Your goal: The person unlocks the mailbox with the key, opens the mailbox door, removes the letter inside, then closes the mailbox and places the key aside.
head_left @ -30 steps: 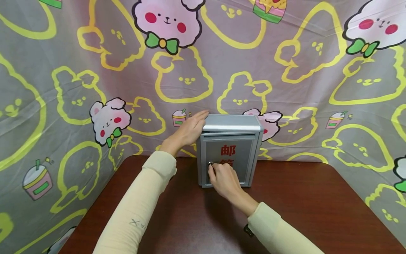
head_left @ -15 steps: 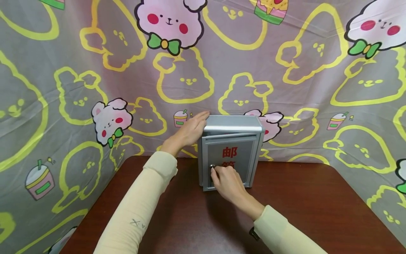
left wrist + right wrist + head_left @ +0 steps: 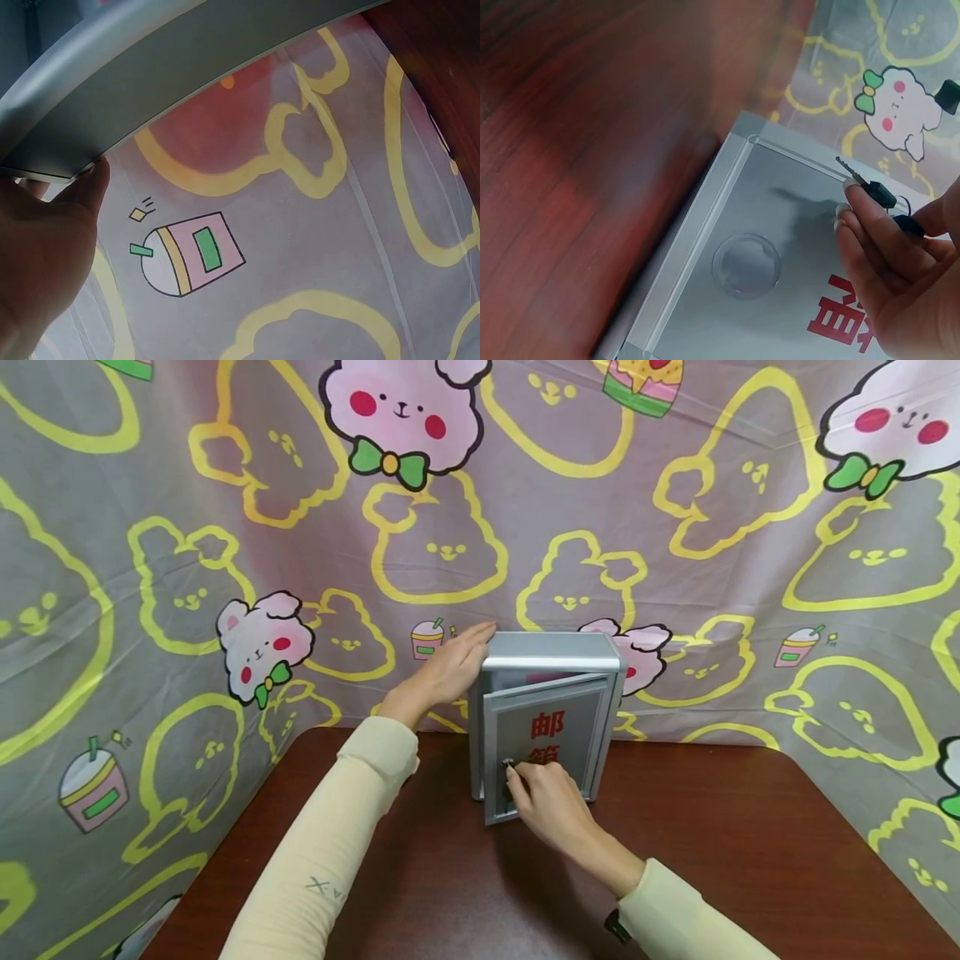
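A grey metal mailbox (image 3: 558,645) stands upright on the table, red characters on its front door (image 3: 517,714). The door is ajar, swung outward at its left side. My left hand (image 3: 450,667) rests with extended fingers against the box's upper left edge; in the left wrist view the fingertips touch its corner. At the lock on the door's left side, my right hand (image 3: 553,797) pinches a black-headed key (image 3: 909,226). A second key (image 3: 883,195) hangs from the same ring beside the fingers. The inserted blade is hidden.
The dark red wooden table (image 3: 420,877) extends around the box. Close behind it hangs a patterned cloth (image 3: 570,485), which also runs along both sides. A clear round disc (image 3: 746,266) sits low on the door.
The mailbox door has swung further outward, widening the gap at its top and left. My right hand has moved toward me and slightly right with the key. The left hand stays on the box.
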`<act>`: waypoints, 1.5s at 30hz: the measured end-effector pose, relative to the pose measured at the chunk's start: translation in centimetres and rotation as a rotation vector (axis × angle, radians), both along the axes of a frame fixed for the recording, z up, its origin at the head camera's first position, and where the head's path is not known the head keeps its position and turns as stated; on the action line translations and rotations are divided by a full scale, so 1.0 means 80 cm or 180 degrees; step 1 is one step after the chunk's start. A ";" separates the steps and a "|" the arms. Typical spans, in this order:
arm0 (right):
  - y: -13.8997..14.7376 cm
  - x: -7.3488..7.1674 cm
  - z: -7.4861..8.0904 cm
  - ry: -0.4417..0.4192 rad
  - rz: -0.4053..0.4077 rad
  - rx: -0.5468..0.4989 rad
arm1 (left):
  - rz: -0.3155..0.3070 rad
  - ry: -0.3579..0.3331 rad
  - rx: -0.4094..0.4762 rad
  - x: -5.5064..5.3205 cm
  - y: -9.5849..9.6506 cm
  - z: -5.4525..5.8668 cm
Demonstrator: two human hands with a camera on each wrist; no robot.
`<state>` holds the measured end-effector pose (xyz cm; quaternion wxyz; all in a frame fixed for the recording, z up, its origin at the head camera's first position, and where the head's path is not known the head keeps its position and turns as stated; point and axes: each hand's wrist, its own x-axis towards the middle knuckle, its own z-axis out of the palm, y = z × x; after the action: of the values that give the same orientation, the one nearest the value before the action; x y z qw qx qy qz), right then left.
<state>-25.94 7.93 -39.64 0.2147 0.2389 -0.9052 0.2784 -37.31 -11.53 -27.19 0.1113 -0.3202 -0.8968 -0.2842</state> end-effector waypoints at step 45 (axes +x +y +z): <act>0.040 0.033 0.002 -0.0251 0.0245 -0.0180 | -0.0038 0.0003 0.0038 0.000 -0.002 0.002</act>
<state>-23.34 11.17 -39.50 0.1746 0.2562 -0.8948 0.3212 -37.33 -11.71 -27.02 0.1119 -0.3250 -0.8931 -0.2901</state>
